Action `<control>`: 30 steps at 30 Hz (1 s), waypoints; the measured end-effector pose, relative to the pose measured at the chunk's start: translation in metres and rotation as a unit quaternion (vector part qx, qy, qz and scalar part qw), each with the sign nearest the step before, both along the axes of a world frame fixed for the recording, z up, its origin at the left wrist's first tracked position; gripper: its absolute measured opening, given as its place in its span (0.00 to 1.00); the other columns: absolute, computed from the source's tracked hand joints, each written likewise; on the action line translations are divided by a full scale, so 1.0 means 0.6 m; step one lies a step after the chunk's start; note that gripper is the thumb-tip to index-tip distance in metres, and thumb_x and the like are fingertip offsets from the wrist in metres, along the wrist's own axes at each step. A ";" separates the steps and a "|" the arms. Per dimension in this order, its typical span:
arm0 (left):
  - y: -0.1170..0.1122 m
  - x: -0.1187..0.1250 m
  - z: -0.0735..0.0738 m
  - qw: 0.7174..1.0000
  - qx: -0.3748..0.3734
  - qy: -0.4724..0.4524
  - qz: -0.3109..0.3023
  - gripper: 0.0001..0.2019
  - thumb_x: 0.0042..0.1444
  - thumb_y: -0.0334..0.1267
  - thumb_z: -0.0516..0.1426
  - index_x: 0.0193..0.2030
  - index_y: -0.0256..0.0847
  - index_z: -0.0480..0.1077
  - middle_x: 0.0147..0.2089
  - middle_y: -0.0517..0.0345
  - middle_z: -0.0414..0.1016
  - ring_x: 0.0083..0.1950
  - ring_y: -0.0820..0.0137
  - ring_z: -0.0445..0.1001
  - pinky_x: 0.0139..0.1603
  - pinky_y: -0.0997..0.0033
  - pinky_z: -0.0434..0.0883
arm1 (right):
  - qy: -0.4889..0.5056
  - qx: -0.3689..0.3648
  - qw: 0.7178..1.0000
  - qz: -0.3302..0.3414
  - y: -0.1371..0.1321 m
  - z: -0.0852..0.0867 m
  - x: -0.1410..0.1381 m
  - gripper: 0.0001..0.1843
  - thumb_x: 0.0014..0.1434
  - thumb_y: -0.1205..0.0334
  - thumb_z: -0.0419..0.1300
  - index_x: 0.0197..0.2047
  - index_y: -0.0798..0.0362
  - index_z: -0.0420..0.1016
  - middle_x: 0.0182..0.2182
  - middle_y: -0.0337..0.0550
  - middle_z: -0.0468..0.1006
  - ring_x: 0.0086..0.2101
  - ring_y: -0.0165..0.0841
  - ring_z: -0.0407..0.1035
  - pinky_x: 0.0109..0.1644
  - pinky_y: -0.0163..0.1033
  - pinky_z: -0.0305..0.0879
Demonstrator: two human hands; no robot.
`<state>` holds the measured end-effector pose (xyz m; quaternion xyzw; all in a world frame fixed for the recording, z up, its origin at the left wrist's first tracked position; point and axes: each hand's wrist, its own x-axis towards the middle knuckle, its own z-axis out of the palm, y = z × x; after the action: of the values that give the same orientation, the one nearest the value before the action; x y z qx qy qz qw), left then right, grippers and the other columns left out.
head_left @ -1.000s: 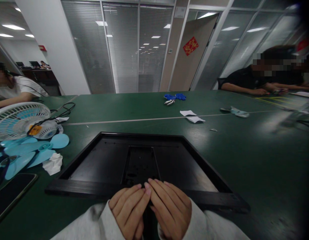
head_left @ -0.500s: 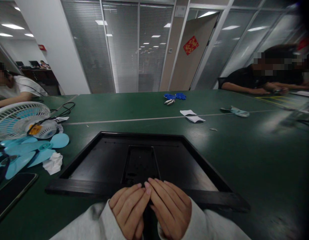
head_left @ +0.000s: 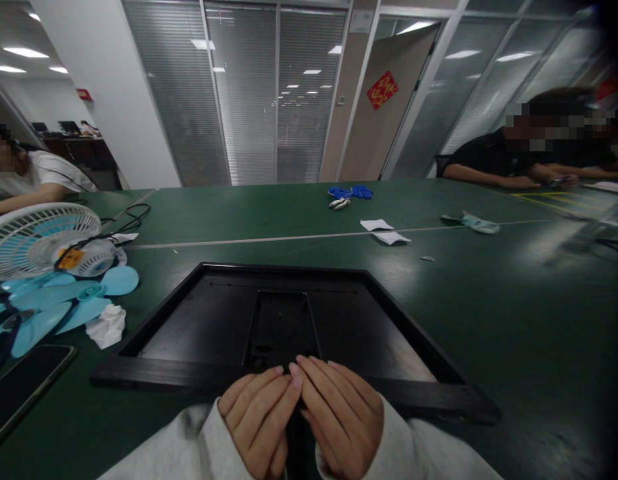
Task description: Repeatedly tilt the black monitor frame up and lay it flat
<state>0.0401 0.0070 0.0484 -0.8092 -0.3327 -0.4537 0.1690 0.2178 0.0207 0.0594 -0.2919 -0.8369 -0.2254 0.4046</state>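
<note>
My left hand [head_left: 259, 417] and my right hand [head_left: 339, 417] rest at the near edge of a black tray-like panel [head_left: 189, 333] with a raised rim. Their fingertips meet in the middle, at the lower end of a rectangular recess [head_left: 281, 327] in the panel. The fingers are stretched forward side by side and slightly bent, and no object shows in either hand. Both thumbs and palms are mostly hidden beneath. Grey sleeves cover the wrists.
To the left are a white fan grille [head_left: 29, 233], blue fan blades [head_left: 83, 293], crumpled tissue [head_left: 107, 325] and a phone [head_left: 29, 383]. Blue gloves [head_left: 351, 193] and white paper [head_left: 383, 230] lie farther back on the green table [head_left: 249, 217]. People sit at left and right.
</note>
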 end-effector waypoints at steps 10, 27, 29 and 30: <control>0.003 0.002 -0.004 1.000 0.007 -0.007 0.002 0.19 0.57 0.25 0.46 0.50 0.33 0.72 0.46 0.52 0.76 0.53 0.68 0.72 0.54 0.69 0.66 | -0.006 0.000 1.000 -0.002 0.001 -0.003 0.002 0.20 0.63 0.69 0.45 0.49 0.64 0.74 0.47 0.51 0.76 0.49 0.36 0.69 0.51 0.41 0.64; 0.004 -0.001 0.001 1.000 0.005 0.005 0.002 0.20 0.56 0.25 0.46 0.51 0.33 0.71 0.46 0.52 0.77 0.54 0.68 0.72 0.53 0.69 0.68 | 0.005 0.007 1.000 0.000 0.002 0.007 -0.003 0.19 0.63 0.69 0.45 0.47 0.64 0.75 0.45 0.51 0.77 0.47 0.36 0.71 0.48 0.40 0.66; 0.003 -0.001 0.001 1.000 0.005 0.002 0.003 0.19 0.57 0.25 0.46 0.51 0.33 0.71 0.46 0.52 0.77 0.54 0.68 0.72 0.54 0.69 0.67 | 0.012 0.010 1.000 0.001 0.003 0.008 -0.004 0.19 0.63 0.70 0.45 0.46 0.64 0.75 0.45 0.51 0.78 0.46 0.36 0.71 0.48 0.40 0.66; 0.003 0.000 0.002 1.000 0.006 0.001 0.003 0.20 0.57 0.25 0.46 0.52 0.33 0.71 0.46 0.52 0.77 0.54 0.68 0.71 0.54 0.69 0.67 | 0.014 0.012 1.000 0.001 0.003 0.008 -0.004 0.19 0.63 0.70 0.45 0.46 0.64 0.75 0.44 0.51 0.78 0.46 0.36 0.71 0.48 0.40 0.66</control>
<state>0.0399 0.0089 0.0494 -0.8077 -0.3322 -0.4546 0.1750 0.2155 0.0224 0.0645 -0.2894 -0.8287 -0.2308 0.4198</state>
